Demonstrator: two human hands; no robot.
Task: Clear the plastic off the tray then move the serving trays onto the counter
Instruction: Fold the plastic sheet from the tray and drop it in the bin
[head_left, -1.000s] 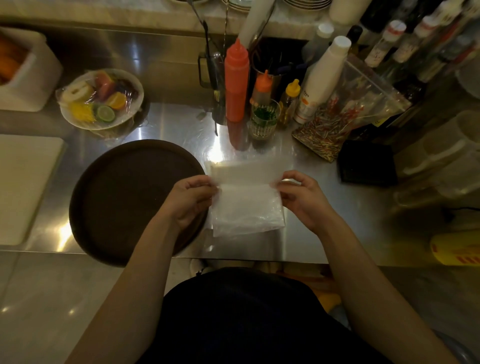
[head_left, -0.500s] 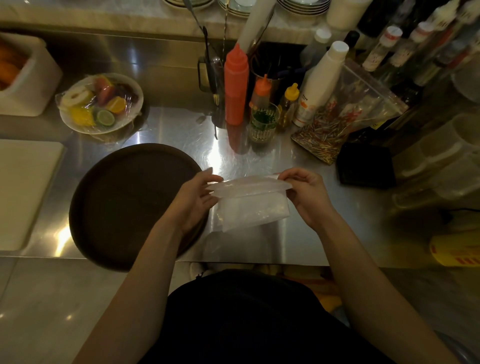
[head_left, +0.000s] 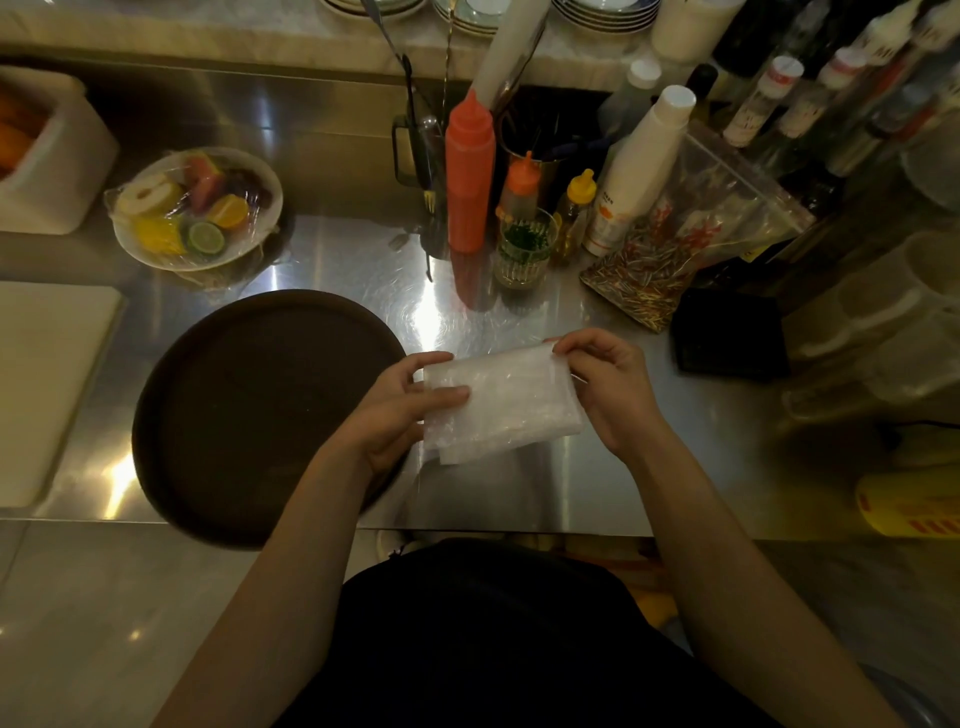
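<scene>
A folded sheet of clear plastic (head_left: 511, 402) is held just above the steel counter (head_left: 519, 493), to the right of a round dark serving tray (head_left: 249, 415). My left hand (head_left: 402, 410) pinches the plastic's left edge, thumb on top. My right hand (head_left: 608, 387) grips its upper right corner. The tray lies flat with nothing on it, and its near rim hangs slightly over the counter's front edge. My left wrist covers part of the tray's right rim.
Behind the tray sits a wrapped fruit plate (head_left: 197, 210). Squeeze bottles, among them a red one (head_left: 470, 171), a glass (head_left: 524, 247) and a bag of picks (head_left: 675, 244) crowd the back. A white cutting board (head_left: 47, 384) lies left, a black box (head_left: 727, 340) right.
The plastic has been folded over from a taller sheet into a smaller, thicker packet. Both hands have shifted slightly as they fold; the tray has stayed put.
</scene>
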